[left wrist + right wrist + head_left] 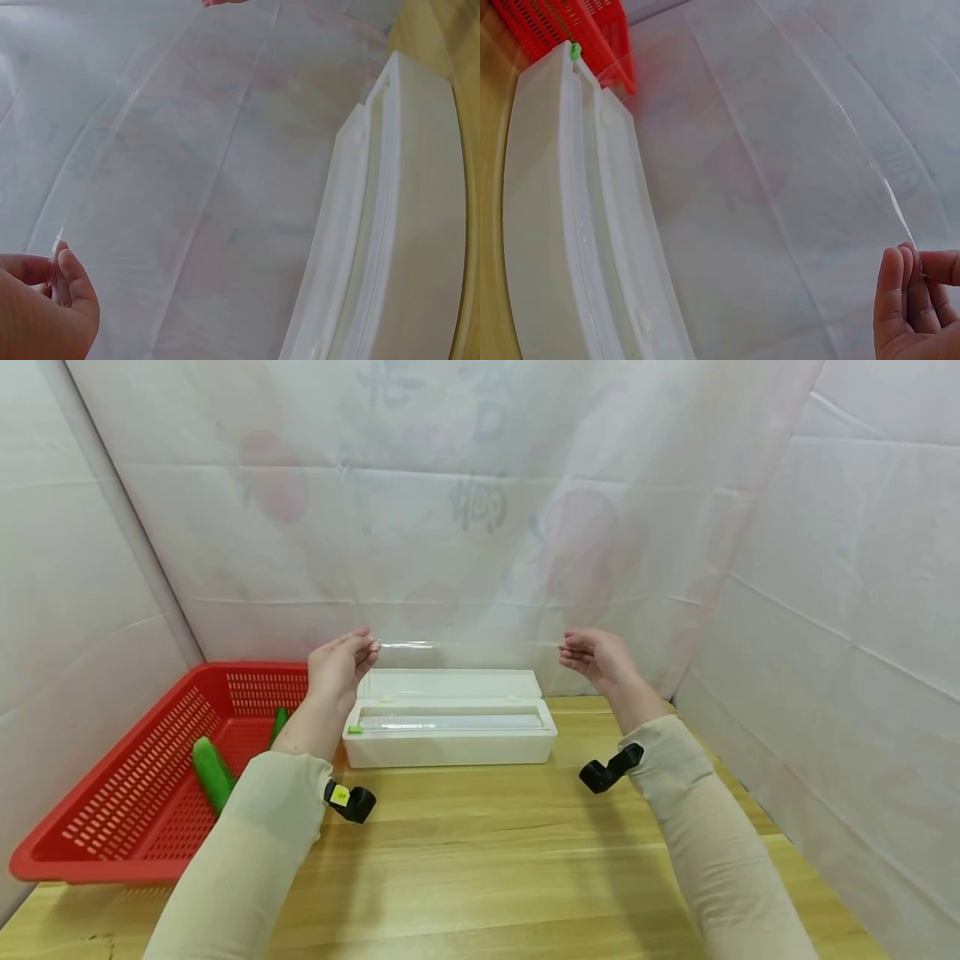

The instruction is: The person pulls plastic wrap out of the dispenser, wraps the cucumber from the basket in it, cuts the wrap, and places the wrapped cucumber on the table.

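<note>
Pinched at both upper corners, the plastic film (889, 191) hangs between two hands held well apart. Thumb and fingertips of the left hand (339, 667) are closed on one corner; the right hand (596, 658) nips the other in the same way, leaving no visible gap in either grip. Its top edge stretches across, above and behind the white box (450, 751), showing mostly as a bright glint. Lower down, the film is too see-through to trace, so whether it is joined to the roll (450, 722) lying in the box cannot be told. Judging by this, the step in hand is drawing out a length of film; the next move calls for even tension, hands level, so that the sheet neither folds nor clings to itself. If it is uncut, the small green piece (355, 729) at the box's left end, probably a slide cutter, would matter. Behind the roll the lid (450, 683) stands raised. Farther left, a red basket (90, 871) holds two cucumbers (212, 772), all on a wooden table (465, 860).
</note>
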Demonstrator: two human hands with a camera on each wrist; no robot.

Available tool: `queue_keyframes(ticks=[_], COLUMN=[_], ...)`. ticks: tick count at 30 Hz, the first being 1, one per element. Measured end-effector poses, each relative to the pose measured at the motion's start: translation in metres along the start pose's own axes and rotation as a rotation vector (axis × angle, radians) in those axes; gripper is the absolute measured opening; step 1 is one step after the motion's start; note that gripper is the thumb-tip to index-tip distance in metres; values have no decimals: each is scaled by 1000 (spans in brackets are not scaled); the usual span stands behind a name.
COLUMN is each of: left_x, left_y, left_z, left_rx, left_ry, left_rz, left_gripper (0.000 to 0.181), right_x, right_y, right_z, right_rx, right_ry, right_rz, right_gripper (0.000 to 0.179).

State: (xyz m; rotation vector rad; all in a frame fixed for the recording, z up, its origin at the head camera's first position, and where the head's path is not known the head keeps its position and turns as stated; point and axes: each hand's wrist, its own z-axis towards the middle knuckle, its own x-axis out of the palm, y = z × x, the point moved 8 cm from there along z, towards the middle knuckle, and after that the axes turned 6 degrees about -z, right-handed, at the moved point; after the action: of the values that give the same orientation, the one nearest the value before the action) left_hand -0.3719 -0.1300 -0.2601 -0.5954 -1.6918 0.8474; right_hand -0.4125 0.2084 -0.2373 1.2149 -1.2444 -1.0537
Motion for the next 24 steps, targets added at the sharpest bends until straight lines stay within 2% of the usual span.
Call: queue_keyframes(ticks=[9,13,14,16,18,21,24], left_x=[4,8,9,11,13,16,20], left_y=[-3,-8,-9,-10,-12,-16,-21], left_z=[-4,-2,-2,-2,-2,-4,-6], left_rx=[4,44,57,102,177,345,526], left_ry=[5,73,108,170,226,257,255], left_rz=[-12,42,84,254,440,730,904], left_gripper=[11,25,31,39,43,40,30], right_x=[-1,-1,-1,-1,-3,-7,-10], right_y=[7,11,12,14,14,17,24], right_z=[-4,-5,-6,-6,-5,-5,-6], right_rx=[-14,-53,-65,-86,-109,-176,-270], right_ry=[5,34,50,80,97,54,-64], right_rz=[48,15,-1,-45,-121,-358,-661], right_gripper=[16,13,11,11,12,12,17])
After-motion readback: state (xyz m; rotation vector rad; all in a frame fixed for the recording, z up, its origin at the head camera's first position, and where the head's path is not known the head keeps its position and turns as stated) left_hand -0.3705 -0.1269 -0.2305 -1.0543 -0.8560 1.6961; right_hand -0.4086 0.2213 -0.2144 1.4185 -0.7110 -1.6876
